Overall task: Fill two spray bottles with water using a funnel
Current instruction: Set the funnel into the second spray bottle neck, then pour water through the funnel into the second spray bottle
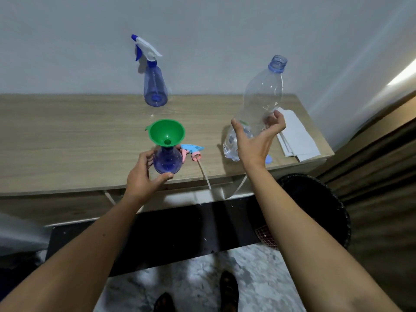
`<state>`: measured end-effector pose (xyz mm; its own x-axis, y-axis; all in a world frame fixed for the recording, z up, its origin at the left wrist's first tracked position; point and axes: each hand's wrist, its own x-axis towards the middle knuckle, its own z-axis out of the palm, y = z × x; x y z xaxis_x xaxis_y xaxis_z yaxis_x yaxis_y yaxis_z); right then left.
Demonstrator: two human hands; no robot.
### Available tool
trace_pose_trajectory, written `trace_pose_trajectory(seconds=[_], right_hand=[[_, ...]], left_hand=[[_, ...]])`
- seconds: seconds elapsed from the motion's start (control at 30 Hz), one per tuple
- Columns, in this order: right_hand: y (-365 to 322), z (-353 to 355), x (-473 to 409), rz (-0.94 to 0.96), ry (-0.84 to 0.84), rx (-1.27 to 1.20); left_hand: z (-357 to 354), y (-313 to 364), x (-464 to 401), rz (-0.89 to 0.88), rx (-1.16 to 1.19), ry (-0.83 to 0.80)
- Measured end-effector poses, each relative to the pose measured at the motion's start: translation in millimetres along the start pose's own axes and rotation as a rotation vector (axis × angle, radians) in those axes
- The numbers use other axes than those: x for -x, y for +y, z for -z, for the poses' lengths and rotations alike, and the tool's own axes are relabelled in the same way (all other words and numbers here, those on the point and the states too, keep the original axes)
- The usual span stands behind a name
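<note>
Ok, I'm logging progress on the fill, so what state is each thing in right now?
Near spray bottle: uncapped, funnel seated.
Funnel: upright, looks empty.
Loose spray head: lying on table.
Far spray bottle: capped, upright.
Water bottle: uncapped, nearly empty.
Left hand: holding near bottle.
Right hand: open round water bottle.

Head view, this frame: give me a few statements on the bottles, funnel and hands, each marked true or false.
1. The green funnel sits in the neck of the near spray bottle. True.
2. The far spray bottle has its trigger head removed. False: its blue and white head is on.
3. The water bottle is capped. False: its mouth is open.
4. The left hand is at the near spray bottle. True.
5. A loose trigger head lies on the table. True.
6. The right hand is a closed fist. False: its fingers are spread beside the water bottle.
</note>
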<state>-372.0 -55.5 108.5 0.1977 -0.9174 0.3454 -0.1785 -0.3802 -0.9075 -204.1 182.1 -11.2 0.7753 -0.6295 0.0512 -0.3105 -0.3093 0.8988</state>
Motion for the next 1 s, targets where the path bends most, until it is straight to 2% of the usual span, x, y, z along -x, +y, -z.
trace_pose_trajectory(seconds=[0.1, 0.4, 0.6, 0.83, 1.0], right_hand=[[2.2, -4.9, -5.6, -0.042, 0.009, 0.045], [-1.5, -3.6, -5.7, -0.001, -0.013, 0.098], [-8.1, 5.7, 3.3, 0.124, -0.094, 0.116], [-19.1, 22.1, 15.3, 0.148, -0.21, 0.21], [-34.3, 39.2, 27.4, 0.177, -0.306, 0.369]], left_hand=[[0.0, 1.3, 0.7, 0.0, 0.007, -0.009], [0.4, -1.3, -0.3, -0.001, 0.036, -0.024], [1.9, -2.3, -0.1, 0.0, 0.042, -0.025], [2.9, -1.6, 0.4, -0.013, 0.035, -0.021], [3.7, -0.1, 1.2, -0.005, 0.031, -0.03]])
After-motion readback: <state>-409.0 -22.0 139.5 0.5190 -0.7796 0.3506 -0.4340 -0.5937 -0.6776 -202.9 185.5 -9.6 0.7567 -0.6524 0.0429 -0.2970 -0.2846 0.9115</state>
